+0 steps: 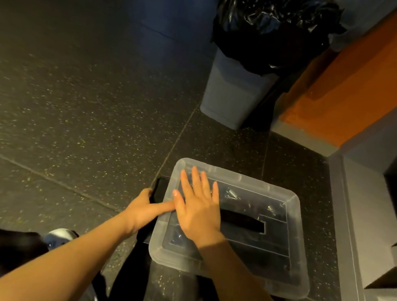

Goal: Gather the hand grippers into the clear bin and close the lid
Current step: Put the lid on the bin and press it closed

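The clear bin (287, 274) stands on the dark floor with its translucent lid (252, 183) on top. Through the lid I make out metal springs of hand grippers (233, 193) and dark shapes inside. My right hand (197, 208) lies flat on the left part of the lid, fingers straight and spread. My left hand (147, 207) is at the bin's left edge: its fingers curl around the black latch (160, 188) there, and its thumb lies along the lid's rim.
A grey trash can (234, 90) with a black bag stands beyond the bin. An orange wall (364, 73) and grey shelving (367, 206) run along the right. Speckled floor opens to the left. A shoe (60, 236) and dark clothing sit at the lower left.
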